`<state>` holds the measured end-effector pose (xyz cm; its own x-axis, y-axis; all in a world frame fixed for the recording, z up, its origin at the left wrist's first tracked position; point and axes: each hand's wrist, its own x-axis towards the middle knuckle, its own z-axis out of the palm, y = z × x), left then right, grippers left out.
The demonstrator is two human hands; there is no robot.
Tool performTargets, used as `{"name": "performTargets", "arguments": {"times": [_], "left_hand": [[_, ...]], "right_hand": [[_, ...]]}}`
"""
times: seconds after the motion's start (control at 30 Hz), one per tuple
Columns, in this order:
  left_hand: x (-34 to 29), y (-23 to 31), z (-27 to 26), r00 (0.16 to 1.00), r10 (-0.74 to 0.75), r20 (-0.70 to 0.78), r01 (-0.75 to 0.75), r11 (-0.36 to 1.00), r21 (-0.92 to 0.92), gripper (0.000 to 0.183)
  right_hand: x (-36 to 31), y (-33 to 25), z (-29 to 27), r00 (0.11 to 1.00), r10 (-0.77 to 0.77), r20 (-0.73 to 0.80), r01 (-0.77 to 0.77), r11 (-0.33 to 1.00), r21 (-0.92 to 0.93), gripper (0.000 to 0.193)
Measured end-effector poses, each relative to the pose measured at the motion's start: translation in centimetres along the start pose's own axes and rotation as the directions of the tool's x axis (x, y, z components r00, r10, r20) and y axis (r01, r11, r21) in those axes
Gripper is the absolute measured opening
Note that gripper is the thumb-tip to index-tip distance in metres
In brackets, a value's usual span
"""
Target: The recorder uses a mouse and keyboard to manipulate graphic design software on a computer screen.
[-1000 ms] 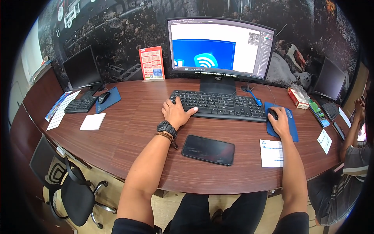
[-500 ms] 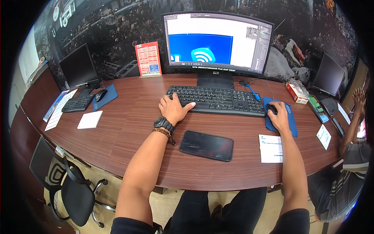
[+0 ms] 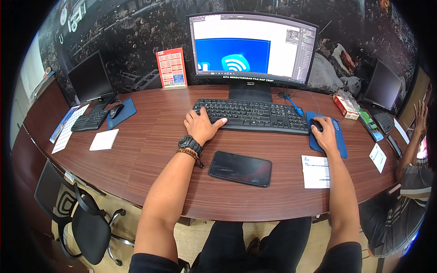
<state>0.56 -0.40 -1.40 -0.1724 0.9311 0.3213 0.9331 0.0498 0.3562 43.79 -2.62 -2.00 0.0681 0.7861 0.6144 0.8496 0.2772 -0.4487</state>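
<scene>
My left hand [image 3: 202, 126] rests on the left end of a black keyboard [image 3: 255, 114], fingers spread over the keys and thumb stretched toward the space bar. A dark watch [image 3: 189, 144] and a beaded bracelet circle that wrist. My right hand [image 3: 325, 133] is curved over a black computer mouse [image 3: 317, 125], which sits on a blue mouse pad [image 3: 337, 140]. Beyond the keyboard stands a curved monitor [image 3: 252, 48] with a blue graphic and a white signal symbol on it. A black phone [image 3: 240, 169] lies face up between my forearms.
A printed paper [image 3: 315, 172] lies beside my right forearm. A red desk calendar [image 3: 171, 68] stands left of the monitor. Further left are a second keyboard [image 3: 90, 120] and a white paper stack [image 3: 104, 139]. A red-and-white box [image 3: 346, 107] sits right; another person's hand [image 3: 420, 117] is raised at the far right.
The whole view has shifted very slightly. My hands stay in place on the keyboard and the mouse, and the graphic on the monitor looks the same.
</scene>
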Motion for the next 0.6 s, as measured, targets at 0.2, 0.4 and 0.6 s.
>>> {"name": "performTargets", "arguments": {"times": [0.2, 0.4, 0.6], "left_hand": [[-0.11, 0.03, 0.12, 1.000, 0.025, -0.013, -0.025, 1.000, -0.009, 0.103], [-0.03, -0.09, 0.16, 1.000, 0.027, 0.001, -0.027, 1.000, 0.001, 0.103], [0.09, -0.02, -0.17, 1.000, 0.010, 0.009, -0.011, 0.999, 0.051, 0.104]], "right_hand": [[-0.12, -0.12, -0.31, 1.000, 0.021, 0.011, -0.021, 1.000, -0.021, 0.035], [0.01, 0.54, 0.07, 0.998, 0.038, -0.040, -0.040, 0.998, -0.049, 0.035], [0.14, 0.44, 0.11, 0.997, 0.062, -0.043, -0.065, 0.996, -0.059, 0.035]]}}
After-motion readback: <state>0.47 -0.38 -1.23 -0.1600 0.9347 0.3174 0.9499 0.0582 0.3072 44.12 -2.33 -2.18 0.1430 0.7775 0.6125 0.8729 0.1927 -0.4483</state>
